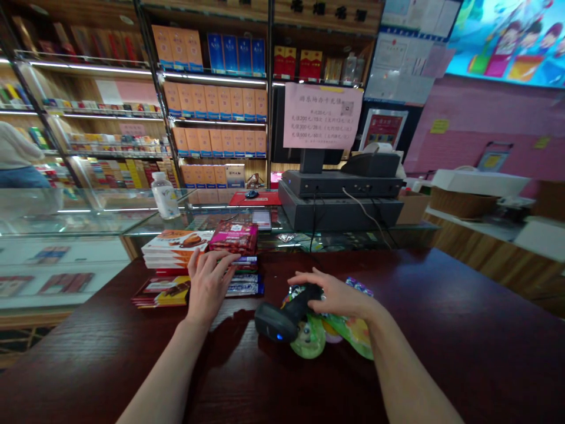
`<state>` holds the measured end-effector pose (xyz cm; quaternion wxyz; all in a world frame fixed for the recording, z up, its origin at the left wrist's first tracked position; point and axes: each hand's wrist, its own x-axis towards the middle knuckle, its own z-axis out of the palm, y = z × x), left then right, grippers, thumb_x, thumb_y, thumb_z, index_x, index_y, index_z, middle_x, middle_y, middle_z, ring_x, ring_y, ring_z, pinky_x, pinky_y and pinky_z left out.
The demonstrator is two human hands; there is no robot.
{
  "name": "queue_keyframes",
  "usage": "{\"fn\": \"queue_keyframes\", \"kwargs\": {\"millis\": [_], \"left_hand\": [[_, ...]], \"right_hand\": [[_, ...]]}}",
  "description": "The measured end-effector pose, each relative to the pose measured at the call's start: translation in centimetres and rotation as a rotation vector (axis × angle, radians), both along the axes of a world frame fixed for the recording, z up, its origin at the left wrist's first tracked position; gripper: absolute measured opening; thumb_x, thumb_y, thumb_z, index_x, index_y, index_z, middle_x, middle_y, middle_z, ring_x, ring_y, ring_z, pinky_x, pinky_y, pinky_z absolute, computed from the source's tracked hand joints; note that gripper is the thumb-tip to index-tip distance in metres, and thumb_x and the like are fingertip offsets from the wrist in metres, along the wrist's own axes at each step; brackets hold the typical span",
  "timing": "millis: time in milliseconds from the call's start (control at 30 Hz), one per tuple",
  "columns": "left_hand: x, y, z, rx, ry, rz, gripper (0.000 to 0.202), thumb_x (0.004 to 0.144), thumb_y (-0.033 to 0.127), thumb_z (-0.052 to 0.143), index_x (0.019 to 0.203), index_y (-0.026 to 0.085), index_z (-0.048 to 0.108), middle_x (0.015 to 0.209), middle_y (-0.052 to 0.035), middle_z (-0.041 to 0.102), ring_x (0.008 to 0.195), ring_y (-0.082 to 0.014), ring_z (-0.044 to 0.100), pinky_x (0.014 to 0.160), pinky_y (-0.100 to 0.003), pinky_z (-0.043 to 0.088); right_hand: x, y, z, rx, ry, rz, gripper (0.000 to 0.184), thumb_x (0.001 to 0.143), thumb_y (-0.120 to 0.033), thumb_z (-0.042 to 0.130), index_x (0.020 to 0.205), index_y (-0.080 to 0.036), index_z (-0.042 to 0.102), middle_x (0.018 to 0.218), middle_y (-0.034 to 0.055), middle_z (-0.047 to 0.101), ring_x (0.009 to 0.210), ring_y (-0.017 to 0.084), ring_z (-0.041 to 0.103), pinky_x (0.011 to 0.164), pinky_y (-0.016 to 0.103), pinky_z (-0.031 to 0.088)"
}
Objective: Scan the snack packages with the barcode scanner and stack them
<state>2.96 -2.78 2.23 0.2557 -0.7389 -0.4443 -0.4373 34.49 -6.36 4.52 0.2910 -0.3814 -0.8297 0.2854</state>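
My left hand rests with spread fingers on the stacked packs, at the gap between white-and-orange boxes and a magenta-and-brown box. Below these lie yellow-and-red chocolate packs and blue-and-silver packs. My right hand has its thumb and fingers around the handle of a black barcode scanner, whose head points left with a blue light on. Under the scanner and this hand are shiny green packages, partly covered. A purple-blue wrapper shows behind the right wrist.
Beyond the dark wooden table stands a glass counter with a white bottle, a mouse on a red mat and a black register. Shelves of boxes line the back. A person is at far left.
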Motion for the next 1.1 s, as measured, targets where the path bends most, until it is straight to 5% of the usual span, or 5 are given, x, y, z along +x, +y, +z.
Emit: {"fn": "queue_keyframes", "kwargs": {"millis": [167, 533, 667, 800, 1100], "left_hand": [[-0.4, 0.1, 0.0, -0.01, -0.017, 0.013, 0.023, 0.093, 0.027, 0.059, 0.114, 0.031, 0.068, 0.107, -0.0047, 0.071, 0.104, -0.0245, 0.063, 0.114, -0.055, 0.029], [-0.8, 0.3, -0.3, -0.011, -0.03, 0.035, 0.023, 0.094, 0.026, 0.057, 0.113, 0.03, 0.068, 0.108, -0.0047, 0.07, 0.105, -0.0241, 0.061, 0.115, -0.055, 0.028], [-0.9, 0.3, -0.3, -0.013, -0.037, 0.041, 0.023, 0.094, 0.026, 0.058, 0.113, 0.03, 0.068, 0.108, -0.004, 0.07, 0.105, -0.0237, 0.061, 0.115, -0.054, 0.028], [-0.9, 0.3, -0.2, -0.004, -0.029, 0.048, 0.023, 0.094, 0.025, 0.058, 0.113, 0.03, 0.068, 0.109, -0.0041, 0.07, 0.104, -0.0237, 0.06, 0.115, -0.054, 0.027], [-0.9, 0.4, -0.5, 0.008, -0.034, 0.05, 0.023, 0.094, 0.025, 0.058, 0.113, 0.03, 0.068, 0.109, -0.0039, 0.07, 0.105, -0.0231, 0.06, 0.116, -0.054, 0.026]], "right_hand": [[-1.3, -0.5, -0.2, -0.053, -0.085, 0.025, 0.075, 0.063, -0.011, 0.069, 0.133, -0.035, 0.062, 0.121, 0.0016, 0.073, 0.117, 0.03, 0.065, 0.119, 0.068, 0.002], [-3.3, -0.7, -1.1, 0.086, -0.204, 0.043, 0.061, 0.061, -0.009, 0.064, 0.118, -0.033, 0.07, 0.107, -0.0002, 0.072, 0.104, 0.024, 0.067, 0.123, 0.058, 0.01], [-3.2, -0.8, 0.0, 0.106, -0.152, 0.011, 0.053, 0.065, -0.011, 0.065, 0.115, -0.029, 0.07, 0.11, 0.0011, 0.072, 0.106, 0.025, 0.066, 0.118, 0.052, 0.028], [-2.7, -0.7, 0.7, 0.113, -0.034, -0.074, 0.049, 0.071, -0.013, 0.066, 0.118, -0.025, 0.068, 0.112, 0.0043, 0.071, 0.103, 0.023, 0.066, 0.095, 0.038, 0.05], [-1.8, 0.0, 0.3, 0.124, 0.083, -0.088, 0.06, 0.076, -0.016, 0.07, 0.134, -0.026, 0.06, 0.132, 0.0056, 0.066, 0.12, 0.024, 0.063, 0.105, 0.04, 0.047]]}}
